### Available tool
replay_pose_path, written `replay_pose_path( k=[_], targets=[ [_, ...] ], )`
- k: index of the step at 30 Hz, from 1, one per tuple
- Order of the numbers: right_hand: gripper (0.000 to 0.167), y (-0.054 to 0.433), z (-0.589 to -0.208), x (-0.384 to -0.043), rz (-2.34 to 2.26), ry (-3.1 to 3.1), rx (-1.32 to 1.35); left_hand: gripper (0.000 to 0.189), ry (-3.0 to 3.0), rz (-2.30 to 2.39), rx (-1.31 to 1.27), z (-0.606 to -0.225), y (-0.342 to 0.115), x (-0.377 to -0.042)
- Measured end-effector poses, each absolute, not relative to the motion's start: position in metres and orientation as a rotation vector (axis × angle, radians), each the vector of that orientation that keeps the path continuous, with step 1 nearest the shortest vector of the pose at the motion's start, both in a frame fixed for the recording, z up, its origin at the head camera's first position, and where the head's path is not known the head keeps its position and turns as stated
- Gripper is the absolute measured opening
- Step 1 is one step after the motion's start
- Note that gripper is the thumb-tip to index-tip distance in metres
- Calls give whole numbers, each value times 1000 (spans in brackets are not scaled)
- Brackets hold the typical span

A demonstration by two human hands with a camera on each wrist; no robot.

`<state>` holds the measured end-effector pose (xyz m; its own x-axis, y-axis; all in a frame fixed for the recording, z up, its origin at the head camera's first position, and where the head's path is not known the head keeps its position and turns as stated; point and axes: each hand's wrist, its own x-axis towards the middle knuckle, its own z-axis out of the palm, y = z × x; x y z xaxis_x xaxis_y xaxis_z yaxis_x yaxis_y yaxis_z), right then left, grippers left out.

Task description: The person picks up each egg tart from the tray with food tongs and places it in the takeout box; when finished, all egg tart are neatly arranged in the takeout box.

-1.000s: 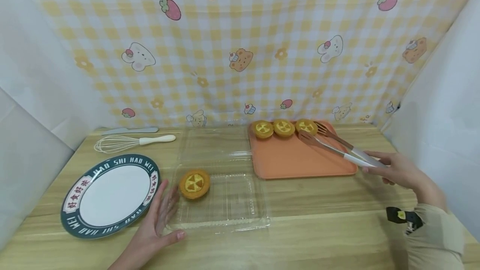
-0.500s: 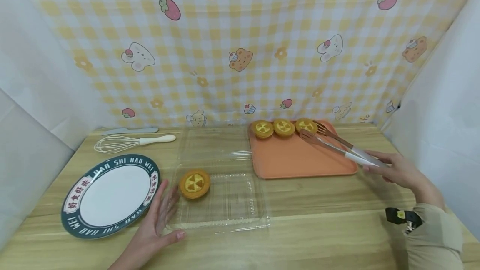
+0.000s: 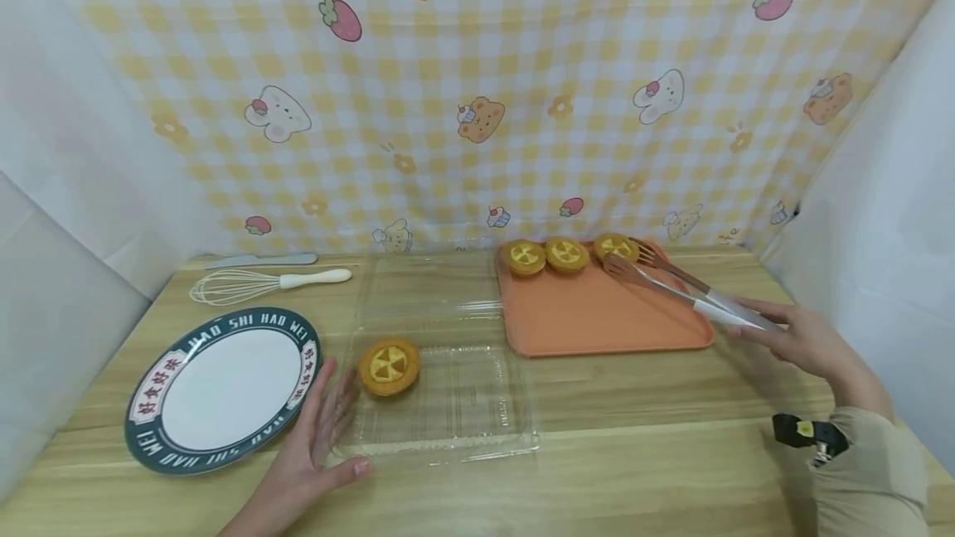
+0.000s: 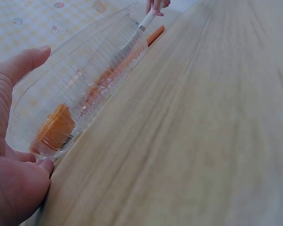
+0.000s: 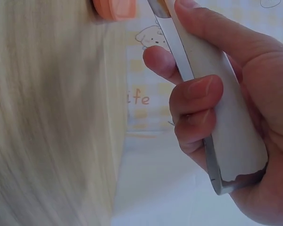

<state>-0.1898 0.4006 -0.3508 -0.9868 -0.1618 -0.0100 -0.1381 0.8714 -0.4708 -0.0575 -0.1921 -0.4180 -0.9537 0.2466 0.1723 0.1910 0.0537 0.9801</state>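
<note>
Head view has the right hand (image 3: 802, 344) at the right side of the table (image 3: 634, 471), gripping a pair of tongs (image 3: 719, 312) by the handle; seen from the right wrist, the fingers curl round the pale handle with the thumb along it. The tongs slant far and left over the orange tray (image 3: 597, 317). Their brown tips, one slotted and one forked, stand at the near and right sides of the right tart (image 3: 616, 247), at the tray's far edge; whether they squeeze it I cannot tell.

Left of that tart are the middle tart (image 3: 567, 255) and the left tart (image 3: 525, 258), side by side at the tray's far left corner. The clear box (image 3: 462, 392) stands left of the tray, its fourth tart (image 3: 389, 366) in the left part of the near half.

The left hand (image 3: 302, 458) is at the box's near left corner, thumb spread wide from the fingers, which lie along the left wall.

Further left is the green-rimmed plate (image 3: 227, 392), with the whisk (image 3: 313, 278) beyond it and the knife (image 3: 261, 260) farther still, near the checked cloth (image 3: 477, 40).
</note>
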Motion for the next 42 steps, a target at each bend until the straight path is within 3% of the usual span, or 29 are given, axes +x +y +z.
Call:
replay_pose_path(
  k=[21,42],
  targets=[
    [62,395,-320,-176,-707,3045,-217,111,2261,2074,458,-417,-192,-57],
    [58,365,-301,-166,-785,3014,-423,110,2258,2059,440,-417,-191,-56]
  ],
)
